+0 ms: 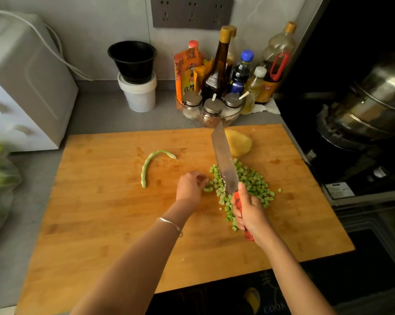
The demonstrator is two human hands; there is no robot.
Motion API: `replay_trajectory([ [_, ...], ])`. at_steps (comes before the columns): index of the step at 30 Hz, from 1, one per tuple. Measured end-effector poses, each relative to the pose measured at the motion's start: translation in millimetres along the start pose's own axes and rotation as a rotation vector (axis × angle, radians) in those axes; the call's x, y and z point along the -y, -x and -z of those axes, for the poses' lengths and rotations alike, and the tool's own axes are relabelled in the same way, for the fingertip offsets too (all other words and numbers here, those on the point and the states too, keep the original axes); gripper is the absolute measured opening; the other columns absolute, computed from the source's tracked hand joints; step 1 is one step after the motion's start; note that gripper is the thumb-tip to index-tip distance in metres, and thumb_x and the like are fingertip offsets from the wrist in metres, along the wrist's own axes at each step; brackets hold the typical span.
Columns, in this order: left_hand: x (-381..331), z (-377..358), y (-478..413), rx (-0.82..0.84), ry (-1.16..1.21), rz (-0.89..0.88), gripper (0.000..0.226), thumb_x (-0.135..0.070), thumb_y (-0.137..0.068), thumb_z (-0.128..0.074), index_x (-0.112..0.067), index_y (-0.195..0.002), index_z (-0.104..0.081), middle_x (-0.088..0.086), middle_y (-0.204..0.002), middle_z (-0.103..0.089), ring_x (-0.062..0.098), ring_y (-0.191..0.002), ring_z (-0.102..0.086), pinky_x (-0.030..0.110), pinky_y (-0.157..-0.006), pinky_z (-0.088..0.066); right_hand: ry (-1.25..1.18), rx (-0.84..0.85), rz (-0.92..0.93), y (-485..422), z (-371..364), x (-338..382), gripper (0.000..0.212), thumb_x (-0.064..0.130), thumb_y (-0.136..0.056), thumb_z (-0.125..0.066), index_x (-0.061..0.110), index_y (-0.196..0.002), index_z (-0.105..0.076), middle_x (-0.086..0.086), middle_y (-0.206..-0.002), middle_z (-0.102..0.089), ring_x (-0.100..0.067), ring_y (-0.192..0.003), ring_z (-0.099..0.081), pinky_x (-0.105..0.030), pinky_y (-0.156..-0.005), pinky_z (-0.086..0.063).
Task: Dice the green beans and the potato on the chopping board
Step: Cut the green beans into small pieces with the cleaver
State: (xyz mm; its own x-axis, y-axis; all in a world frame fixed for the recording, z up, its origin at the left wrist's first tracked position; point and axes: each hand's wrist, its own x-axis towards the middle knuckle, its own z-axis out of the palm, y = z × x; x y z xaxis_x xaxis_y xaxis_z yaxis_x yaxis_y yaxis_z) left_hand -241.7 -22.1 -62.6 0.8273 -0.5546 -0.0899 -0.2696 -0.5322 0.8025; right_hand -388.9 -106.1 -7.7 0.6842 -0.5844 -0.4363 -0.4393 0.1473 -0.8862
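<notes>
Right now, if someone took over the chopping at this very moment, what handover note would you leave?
Right hand grips the knife by its red handle, blade over the diced beans.
Left hand, fingers curled, sits at the pile's left edge; unclear if it pinches a piece.
Done: a pile of diced beans mid-board.
Left: one whole green bean to the left of the hands, and the potato, not yet diced, behind the blade on the chopping board.

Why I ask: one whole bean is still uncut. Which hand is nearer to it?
Left. The left hand lies just right of the whole bean, not touching it; the right hand grips the knife farther right, across the diced beans.
</notes>
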Motion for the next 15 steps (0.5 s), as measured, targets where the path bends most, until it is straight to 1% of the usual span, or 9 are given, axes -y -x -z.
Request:
replay_trajectory([
  [3,1,5,-9,0.103,0.035,-0.039,0.024,-0.027,-0.088,-0.066,-0.014,-0.107,-0.069,0.001,-0.103,-0.070,0.016,-0.091,-0.065,0.028,-0.080,-0.053,0.014,0.007,-0.001,0,-1,0,0.051,0.050,-0.100,-0.035,0.012,-0.069,-0.043,0.001,-0.046,-0.030,-0.014,-0.034,-0.026,-0.023,-0.039,-0.019],
  [4,5,13,-12,0.074,0.007,-0.047,0.026,-0.030,-0.089,-0.065,-0.014,-0.109,-0.068,0.002,-0.106,-0.069,0.017,-0.095,-0.064,0.030,-0.083,-0.051,0.021,0.012,-0.003,1,-2,0,0.050,0.051,-0.100,-0.035,0.012,-0.069,-0.043,0.002,-0.046,-0.030,-0.014,-0.035,-0.025,-0.023,-0.039,-0.019],
  [6,22,35,-21,-0.070,-0.134,-0.050,0.036,-0.032,-0.090,-0.061,-0.015,-0.122,-0.060,0.007,-0.122,-0.061,0.024,-0.113,-0.054,0.032,-0.093,-0.042,0.024,0.021,-0.002,2,-4,0,0.050,0.052,-0.098,-0.035,0.013,-0.067,-0.041,0.002,-0.045,-0.030,-0.013,-0.035,-0.025,-0.023,-0.040,-0.018],
  [7,33,48,-25,-0.115,-0.252,-0.039,0.044,-0.034,-0.091,-0.059,-0.016,-0.131,-0.053,0.009,-0.135,-0.051,0.028,-0.124,-0.045,0.034,-0.100,-0.035,0.021,0.028,-0.003,2,-7,1,0.051,0.052,-0.098,-0.035,0.013,-0.066,-0.041,0.003,-0.045,-0.031,-0.013,-0.034,-0.025,-0.022,-0.040,-0.018],
  [8,45,60,-29,-0.100,-0.379,-0.017,0.054,-0.038,-0.093,-0.055,-0.018,-0.141,-0.041,0.008,-0.148,-0.037,0.031,-0.134,-0.032,0.036,-0.107,-0.026,0.020,0.035,-0.009,2,-11,1,0.051,0.053,-0.097,-0.035,0.013,-0.065,-0.041,0.003,-0.044,-0.031,-0.013,-0.034,-0.026,-0.022,-0.040,-0.018],
  [10,68,78,-36,0.050,-0.544,0.026,0.066,-0.047,-0.096,-0.044,-0.025,-0.151,-0.015,0.000,-0.159,-0.008,0.031,-0.144,-0.009,0.040,-0.115,-0.009,0.017,0.062,-0.029,4,-21,1,0.052,0.057,-0.093,-0.036,0.013,-0.066,-0.042,0.003,-0.043,-0.033,-0.012,-0.033,-0.027,-0.021,-0.040,-0.020],
  [11,76,83,-38,0.111,-0.564,0.025,0.066,-0.049,-0.096,-0.041,-0.027,-0.152,-0.012,-0.003,-0.160,-0.003,0.030,-0.145,-0.005,0.041,-0.115,-0.006,0.014,0.082,-0.038,5,-25,0,0.053,0.060,-0.089,-0.036,0.012,-0.067,-0.043,0.003,-0.044,-0.033,-0.012,-0.033,-0.028,-0.021,-0.039,-0.020],
  [13,86,89,-40,0.113,-0.558,-0.023,0.058,-0.043,-0.098,-0.041,-0.024,-0.149,-0.023,-0.001,-0.157,-0.018,0.029,-0.141,-0.016,0.040,-0.113,-0.015,0.019,0.129,-0.055,7,-36,-4,0.055,0.064,-0.083,-0.035,0.012,-0.069,-0.045,0.003,-0.044,-0.034,-0.012,-0.034,-0.028,-0.021,-0.039,-0.021],
  [15,85,93,-37,0.040,-0.568,-0.087,0.045,-0.032,-0.098,-0.045,-0.021,-0.142,-0.038,0.003,-0.145,-0.037,0.028,-0.130,-0.031,0.039,-0.106,-0.027,0.043,0.168,-0.073,10,-45,-11,0.054,0.062,-0.090,-0.035,0.013,-0.070,-0.046,0.004,-0.046,-0.034,-0.012,-0.035,-0.028,-0.022,-0.040,-0.021],
])
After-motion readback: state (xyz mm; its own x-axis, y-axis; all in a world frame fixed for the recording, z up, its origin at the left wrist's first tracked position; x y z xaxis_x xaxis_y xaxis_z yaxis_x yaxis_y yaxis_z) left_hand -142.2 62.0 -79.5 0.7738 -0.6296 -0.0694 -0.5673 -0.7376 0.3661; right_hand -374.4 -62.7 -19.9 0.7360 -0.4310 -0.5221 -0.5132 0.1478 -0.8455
